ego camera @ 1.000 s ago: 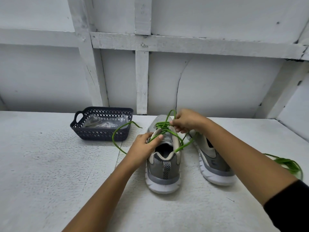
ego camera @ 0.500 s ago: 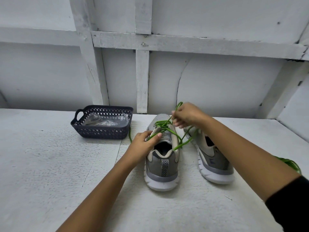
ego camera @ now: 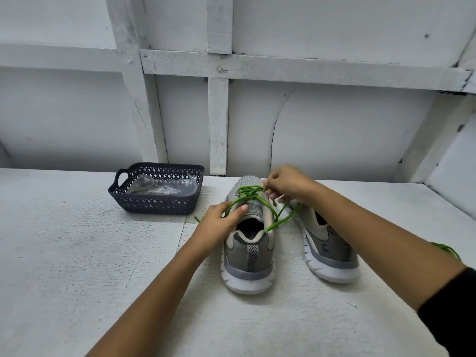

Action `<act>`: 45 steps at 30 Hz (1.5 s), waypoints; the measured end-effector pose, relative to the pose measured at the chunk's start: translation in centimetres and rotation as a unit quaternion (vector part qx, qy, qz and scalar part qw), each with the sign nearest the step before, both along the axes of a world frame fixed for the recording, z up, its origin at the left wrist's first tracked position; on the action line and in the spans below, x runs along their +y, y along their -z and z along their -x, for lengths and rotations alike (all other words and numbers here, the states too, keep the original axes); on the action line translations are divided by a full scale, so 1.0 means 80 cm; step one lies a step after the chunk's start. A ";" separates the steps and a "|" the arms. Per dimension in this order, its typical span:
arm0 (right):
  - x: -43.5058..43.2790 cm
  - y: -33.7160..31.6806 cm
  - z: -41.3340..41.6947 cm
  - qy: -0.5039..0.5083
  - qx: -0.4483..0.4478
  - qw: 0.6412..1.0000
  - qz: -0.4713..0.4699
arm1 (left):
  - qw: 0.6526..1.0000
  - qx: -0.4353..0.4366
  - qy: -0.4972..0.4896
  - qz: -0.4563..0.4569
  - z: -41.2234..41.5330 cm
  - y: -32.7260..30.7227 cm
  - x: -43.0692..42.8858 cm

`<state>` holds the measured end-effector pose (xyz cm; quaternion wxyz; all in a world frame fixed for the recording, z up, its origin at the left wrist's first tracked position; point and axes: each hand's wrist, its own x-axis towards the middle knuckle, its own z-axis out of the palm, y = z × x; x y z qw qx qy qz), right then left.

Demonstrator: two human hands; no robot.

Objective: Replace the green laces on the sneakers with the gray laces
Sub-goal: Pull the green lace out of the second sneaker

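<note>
Two grey sneakers stand heel-first toward me on the white table. The left sneaker [ego camera: 248, 256] still carries a green lace [ego camera: 253, 194], loose across its upper eyelets. My left hand [ego camera: 219, 222] grips that shoe's collar, thumb laid over the tongue and a lace strand. My right hand [ego camera: 286, 182] pinches the lace near the toe end. The right sneaker [ego camera: 327, 248] has no lace and is partly behind my right forearm. Another green lace [ego camera: 448, 249] lies at the right, mostly hidden by my arm.
A dark perforated basket [ego camera: 157, 202] sits at the back left and holds clear plastic bags [ego camera: 159, 188] with greyish contents. A white panelled wall rises straight behind the table.
My right hand has come down from its raised pull to the toe end of the lacing. The loop that trailed left toward the basket has been drawn in. My left hand stays on the shoe.
</note>
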<state>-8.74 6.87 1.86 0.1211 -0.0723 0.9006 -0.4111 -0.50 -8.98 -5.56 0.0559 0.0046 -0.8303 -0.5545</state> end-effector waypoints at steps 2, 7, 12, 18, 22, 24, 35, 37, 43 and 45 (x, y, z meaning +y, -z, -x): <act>0.004 -0.015 0.011 0.065 0.029 0.995 0.066 | 1.000 0.002 0.002 0.002 -0.001 -0.002 0.000; 0.008 -0.040 0.021 0.158 0.051 0.971 0.172 | 1.000 0.004 -0.004 -0.001 -0.001 -0.001 0.001; -0.002 -0.001 -0.009 -0.009 -0.043 0.999 -0.031 | 1.000 0.007 -0.005 -0.008 -0.005 -0.004 0.003; 0.008 -0.029 0.026 0.132 0.071 0.984 0.095 | 1.000 0.005 0.000 -0.015 -0.005 -0.004 0.002; 0.013 -0.041 0.025 0.175 0.094 0.967 0.156 | 1.000 0.000 -0.001 -0.018 -0.003 -0.002 0.001; 0.006 -0.028 0.014 0.120 0.023 0.986 0.114 | 1.000 -0.003 0.002 -0.016 -0.004 -0.003 0.001; 0.005 -0.022 0.027 0.099 0.087 0.990 0.052 | 1.000 -0.008 -0.005 -0.011 -0.001 0.001 0.000; 0.003 -0.021 0.022 0.099 0.096 0.989 0.044 | 1.000 -0.009 -0.005 -0.015 0.000 0.001 0.000; -0.011 0.005 -0.007 0.008 -0.035 0.999 -0.012 | 1.000 -0.009 -0.001 -0.022 -0.001 0.000 0.001; -0.011 0.005 -0.010 0.021 -0.022 0.999 -0.011 | 1.000 -0.009 -0.002 -0.025 0.000 0.001 0.000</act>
